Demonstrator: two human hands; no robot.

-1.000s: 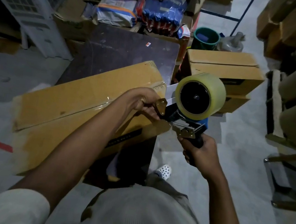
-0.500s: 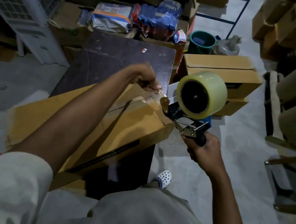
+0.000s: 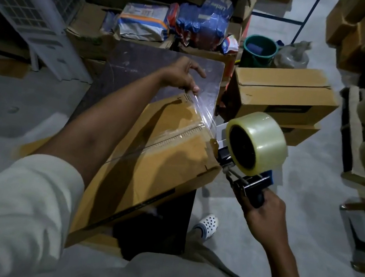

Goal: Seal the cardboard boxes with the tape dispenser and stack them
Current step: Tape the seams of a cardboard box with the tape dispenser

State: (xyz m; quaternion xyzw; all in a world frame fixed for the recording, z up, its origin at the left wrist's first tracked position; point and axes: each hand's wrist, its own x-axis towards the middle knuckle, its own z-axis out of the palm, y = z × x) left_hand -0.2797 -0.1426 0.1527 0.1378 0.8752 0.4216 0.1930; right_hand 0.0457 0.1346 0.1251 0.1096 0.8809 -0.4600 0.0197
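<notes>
Grips the dispenser (image 3: 250, 184) handle in the right hand (image 3: 265, 212), fingers curled round it, just off the right end of the box (image 3: 162, 159). Pinches the free tape (image 3: 202, 110) end between thumb and fingers of the left hand (image 3: 181, 74), above the box's far corner. Holds the strip stretched from roll (image 3: 258, 142) to fingertips. Has the box lying askew on the table (image 3: 141, 61), seam up.

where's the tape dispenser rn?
Head view, right of centre: the tape dispenser is held by its handle in the right hand, its head at the right end of the cardboard box.
</notes>
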